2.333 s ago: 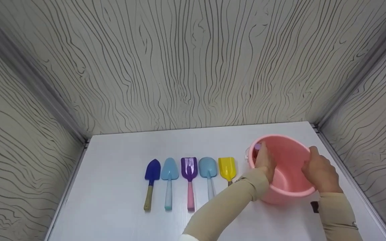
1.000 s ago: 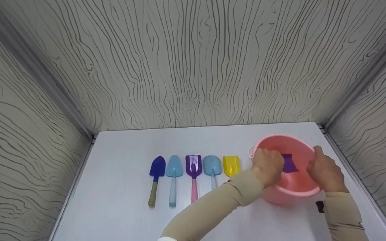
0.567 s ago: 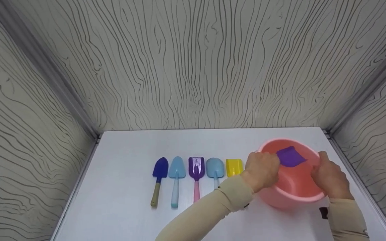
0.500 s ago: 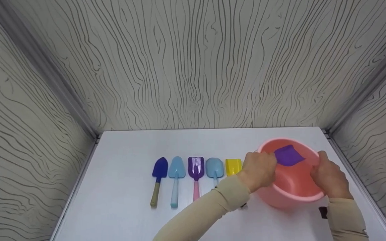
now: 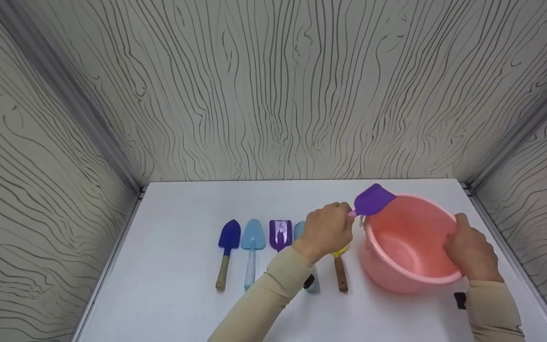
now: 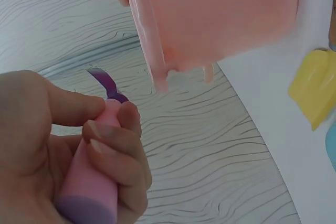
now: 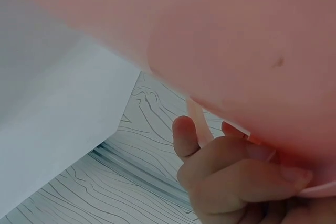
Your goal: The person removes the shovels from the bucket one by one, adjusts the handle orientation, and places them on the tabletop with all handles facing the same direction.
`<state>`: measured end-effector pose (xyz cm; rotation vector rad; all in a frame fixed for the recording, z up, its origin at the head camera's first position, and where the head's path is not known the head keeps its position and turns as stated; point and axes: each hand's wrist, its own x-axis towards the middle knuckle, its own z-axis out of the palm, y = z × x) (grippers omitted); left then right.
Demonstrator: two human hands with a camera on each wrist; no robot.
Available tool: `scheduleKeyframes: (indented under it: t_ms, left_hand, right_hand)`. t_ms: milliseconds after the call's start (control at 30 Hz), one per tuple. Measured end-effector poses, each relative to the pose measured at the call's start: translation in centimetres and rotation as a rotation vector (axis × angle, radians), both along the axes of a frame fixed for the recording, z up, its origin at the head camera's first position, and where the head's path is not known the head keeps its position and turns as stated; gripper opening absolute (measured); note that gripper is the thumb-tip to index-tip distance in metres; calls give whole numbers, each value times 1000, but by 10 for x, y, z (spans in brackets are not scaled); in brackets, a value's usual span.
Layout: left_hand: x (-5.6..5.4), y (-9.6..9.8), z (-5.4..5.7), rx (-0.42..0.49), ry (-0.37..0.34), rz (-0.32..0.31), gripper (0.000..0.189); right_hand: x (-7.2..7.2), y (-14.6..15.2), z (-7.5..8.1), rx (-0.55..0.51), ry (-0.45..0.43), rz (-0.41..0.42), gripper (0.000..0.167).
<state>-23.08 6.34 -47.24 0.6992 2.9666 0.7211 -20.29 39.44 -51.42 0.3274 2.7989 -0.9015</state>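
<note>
In the head view, my left hand (image 5: pixel 325 230) grips a toy shovel with a purple blade (image 5: pixel 373 199), held just past the left rim of a pink bucket (image 5: pixel 382 266). The left wrist view shows the fingers and thumb curled round its pink handle (image 6: pixel 100 171), which ends in a purple cap. My right hand (image 5: pixel 473 249) holds the bucket by its right rim; in the right wrist view, its curled fingers (image 7: pixel 231 177) are under the rim beside the pale bail. The bucket's inner floor is visible from above.
Left of the bucket, a row lies on the white table (image 5: pixel 159 266): a dark blue trowel (image 5: pixel 230 235), a light blue trowel (image 5: pixel 253 235), a purple shovel (image 5: pixel 280 233), a light blue shovel (image 5: pixel 299 230) and a yellow one with brown handle (image 5: pixel 341 275). My left arm partly covers it. Wood-patterned walls (image 5: pixel 273 95) surround it.
My left hand came out of the bucket with the purple shovel and moved left over its rim. My right hand kept its grip on the rim.
</note>
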Motion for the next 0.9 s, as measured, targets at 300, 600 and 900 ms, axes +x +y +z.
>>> scheduleKeyframes:
  t_ms: [300, 600, 900]
  left_hand:
    - [1, -48, -14, 140, 19, 130, 27]
    - [0, -100, -43, 197, 180, 288, 16]
    - [-1, -147, -74, 219, 161, 477, 19]
  right_hand:
    - [0, 1, -1, 7, -4, -17, 53]
    - [-4, 3, 0, 18, 15, 6, 54]
    - [-5, 4, 1, -6, -24, 11, 56]
